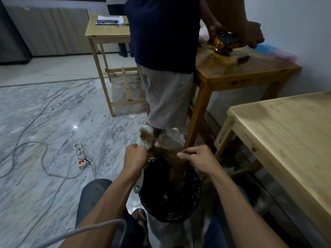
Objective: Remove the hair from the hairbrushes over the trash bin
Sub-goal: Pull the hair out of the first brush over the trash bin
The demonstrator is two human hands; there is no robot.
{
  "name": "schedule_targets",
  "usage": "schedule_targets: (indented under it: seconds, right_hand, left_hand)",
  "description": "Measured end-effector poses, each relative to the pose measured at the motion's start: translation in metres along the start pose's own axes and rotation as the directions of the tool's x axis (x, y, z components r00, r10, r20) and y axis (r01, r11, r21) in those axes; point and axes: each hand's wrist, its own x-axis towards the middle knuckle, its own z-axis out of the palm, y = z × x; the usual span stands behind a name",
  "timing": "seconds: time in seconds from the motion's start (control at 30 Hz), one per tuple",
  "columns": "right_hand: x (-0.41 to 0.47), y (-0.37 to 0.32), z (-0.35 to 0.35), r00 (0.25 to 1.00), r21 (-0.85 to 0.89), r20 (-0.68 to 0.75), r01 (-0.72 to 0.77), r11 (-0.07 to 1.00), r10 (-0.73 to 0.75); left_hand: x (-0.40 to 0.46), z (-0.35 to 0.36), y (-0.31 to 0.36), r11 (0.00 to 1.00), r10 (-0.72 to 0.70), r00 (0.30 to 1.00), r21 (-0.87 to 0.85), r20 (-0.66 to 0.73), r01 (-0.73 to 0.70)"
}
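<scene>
My left hand (135,158) grips a white hairbrush (146,138) by its neck, bristle head pointing up and away, its handle end poking out below my wrist. Brown hair (172,158) stretches from the bristles to my right hand (198,158), which pinches the strands just right of the brush. More brown hair hangs down into the black-lined trash bin (195,196) that stands on the floor between my knees, directly under both hands.
Another person (166,51) stands just beyond the bin at a dark wooden table (241,72), holding a gold object (225,42). A light wooden table (286,131) is at my right. A power strip (80,156) and cables lie on the marble floor at left.
</scene>
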Motion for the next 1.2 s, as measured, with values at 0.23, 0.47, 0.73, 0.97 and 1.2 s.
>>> schedule_targets:
  seconds: [0.23,0.47,0.73,0.97,1.2]
  right_hand:
    - [-0.004,-0.008,-0.010,0.983,0.026,0.177,-0.042,0.999,0.037]
    - [0.001,-0.001,0.025,0.980,0.028,0.144,0.138,0.990,-0.140]
    - [0.006,0.017,0.024,0.990,-0.347,-0.035,0.118,0.931,-0.138]
    - [0.020,0.023,0.022,0.996,-0.437,-0.094,-0.034,0.899,-0.008]
    - [0.032,0.008,0.023,0.997,-0.461,0.015,-0.057,0.886,0.072]
  left_hand:
    - [-0.021,0.005,-0.004,0.899,0.243,0.960,0.339,0.141,-0.277]
    - [-0.023,0.017,0.009,0.867,0.313,0.926,0.334,0.210,-0.369]
    - [-0.016,0.012,0.006,0.933,0.245,0.964,0.243,0.107,-0.264]
    - [-0.018,0.011,0.013,0.972,0.206,0.976,0.102,0.065,-0.212]
    - [-0.019,0.002,0.005,0.950,0.245,0.964,0.173,0.101,-0.260]
